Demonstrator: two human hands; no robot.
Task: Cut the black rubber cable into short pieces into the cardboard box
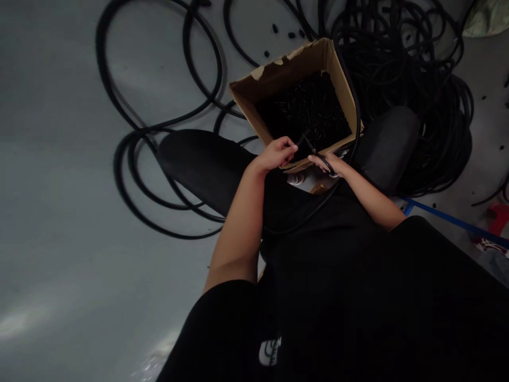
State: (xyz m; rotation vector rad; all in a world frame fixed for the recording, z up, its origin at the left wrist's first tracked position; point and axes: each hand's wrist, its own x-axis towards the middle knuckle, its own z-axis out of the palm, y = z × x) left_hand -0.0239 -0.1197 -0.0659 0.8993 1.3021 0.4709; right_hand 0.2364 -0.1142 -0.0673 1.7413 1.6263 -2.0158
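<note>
An open cardboard box [345, 85] stands between my knees, with many small black pieces [314, 106] inside. Over its near edge, my left hand [278, 153] is closed in a pinch on a short black piece [301, 140]. Just right of it, my right hand [328, 163] grips black-handled scissors [328, 168], whose blades point up and left toward the left fingertips. Whether the blades touch the black piece is too small to tell. A black hose [357, 106] passes over the box's right side and down beside my right hand.
Loops of black hose [119, 175] lie on the grey floor at left. A big tangled pile of hose [433, 132] sits at right, beyond my knee. Small black bits [291, 35] are scattered behind the box. Blue tape [445, 216] and a red object [498, 218] show at far right.
</note>
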